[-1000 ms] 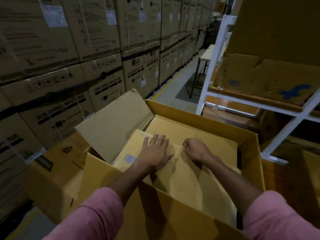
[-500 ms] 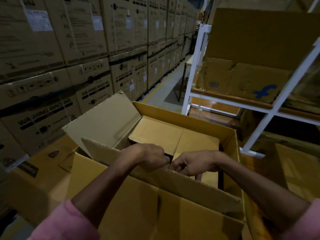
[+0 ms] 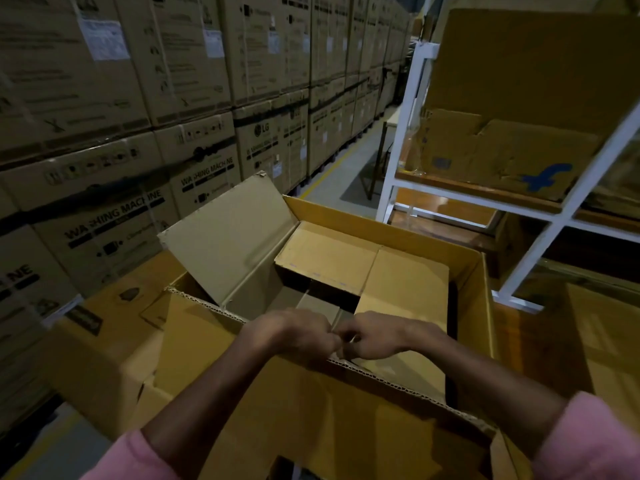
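Head view, hard to make out: both hands are motion-blurred, and we cannot see the fingertips where they curl over the cardboard edge.
Head view, hidden: the inside of the open carton (image 3: 398, 233) is mostly dark. Its floor is covered by a smaller box (image 3: 332, 258) lying inside it.
Head view, cut off: the pink sleeves (image 3: 588, 445) run out of the bottom corners.
Surroundings: stacked washing machine cartons (image 3: 114, 220) fill the left side, and a white rack (image 3: 403, 133) stands on the right. Flattened cardboard (image 3: 502, 157) with a blue mark lies on the rack's shelf.
In the way: the raised side flap (image 3: 228, 237) screens the carton's left wall.
Near flap (image 3: 207, 348): it stands up across the carton's near side, with its corrugated edge uppermost.
Left hand (image 3: 298, 336): curled over that edge near its middle, and it seems to grip the flap.
Right hand (image 3: 372, 336): curled likewise on the same edge, knuckles almost touching the left hand's.
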### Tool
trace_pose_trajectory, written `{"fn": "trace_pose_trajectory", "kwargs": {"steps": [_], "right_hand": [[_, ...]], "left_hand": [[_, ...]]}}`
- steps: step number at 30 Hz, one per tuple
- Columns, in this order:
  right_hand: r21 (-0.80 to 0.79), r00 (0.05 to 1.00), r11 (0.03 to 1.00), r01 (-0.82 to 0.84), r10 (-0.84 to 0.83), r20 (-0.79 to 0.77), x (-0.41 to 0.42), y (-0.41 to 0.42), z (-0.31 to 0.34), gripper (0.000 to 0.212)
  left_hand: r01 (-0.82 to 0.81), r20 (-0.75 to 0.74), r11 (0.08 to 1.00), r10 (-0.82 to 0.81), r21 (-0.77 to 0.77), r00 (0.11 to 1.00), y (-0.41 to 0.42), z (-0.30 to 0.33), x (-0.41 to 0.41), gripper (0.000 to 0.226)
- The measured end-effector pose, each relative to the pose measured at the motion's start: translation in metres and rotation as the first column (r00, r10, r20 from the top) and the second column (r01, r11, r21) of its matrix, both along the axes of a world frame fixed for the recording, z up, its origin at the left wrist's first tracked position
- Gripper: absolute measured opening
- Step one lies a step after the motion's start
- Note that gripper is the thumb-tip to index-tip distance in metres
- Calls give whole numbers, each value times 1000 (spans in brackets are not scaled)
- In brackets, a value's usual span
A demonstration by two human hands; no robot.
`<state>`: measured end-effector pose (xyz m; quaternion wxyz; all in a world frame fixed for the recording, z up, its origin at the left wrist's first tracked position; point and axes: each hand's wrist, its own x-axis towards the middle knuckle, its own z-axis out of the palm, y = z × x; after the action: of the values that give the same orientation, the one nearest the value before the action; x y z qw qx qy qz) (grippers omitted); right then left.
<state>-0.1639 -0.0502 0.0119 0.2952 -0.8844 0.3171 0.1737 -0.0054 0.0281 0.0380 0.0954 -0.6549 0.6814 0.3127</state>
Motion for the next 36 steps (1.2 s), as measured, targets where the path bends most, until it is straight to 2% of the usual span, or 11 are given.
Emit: {"fn": "trace_pose_trajectory", "kwargs": {"steps": [3,6,10,12,15,18,22,26,29,32,36], "right_hand": [[-110,997,993,-49,42,-63,-3,-3,-12,21],[-324,974,931,-168,107,-198,-7,-9,-24,29],[-631,942,700,-334,221,-253,2,-15,-11,33],[-711,960,645,-279,184,-210,5,-18,12,33],[-699,991,713,-58,-46,-129,-12,-32,41,39],[-711,976,702,30,-176,-132,-44,-48,53,38],[-648,945,751,124,-288,-153,-96,-60,47,31],[-545,930,803,242,-352,-105,-154,-71,33,32],[-534,933,808,250,-348,-91,-198,-72,22,32],[-553,948,788,272,-317,16,-223,-68,7,33],[-542,954,794,276,-296,52,-234,-71,-2,37]], "left_hand": [[-12,13,999,12,-33,1000,1,3,-1,31],[3,16,999,-2,-48,1000,-3,15,-7,31],[54,38,993,-50,-106,998,-13,23,-11,32],[88,93,982,-73,-169,993,-20,25,-14,30],[126,164,966,-90,-227,982,-33,30,-33,28],[217,195,959,-181,-184,964,-48,25,-74,29],[402,219,905,-368,-139,904,-59,15,-149,63],[518,142,841,-500,-156,854,-59,18,-204,57],[547,93,833,-540,-79,836,-66,12,-234,61],[541,147,840,-540,35,829,-72,5,-257,70],[518,173,850,-527,96,832,-77,-5,-271,75]]}}
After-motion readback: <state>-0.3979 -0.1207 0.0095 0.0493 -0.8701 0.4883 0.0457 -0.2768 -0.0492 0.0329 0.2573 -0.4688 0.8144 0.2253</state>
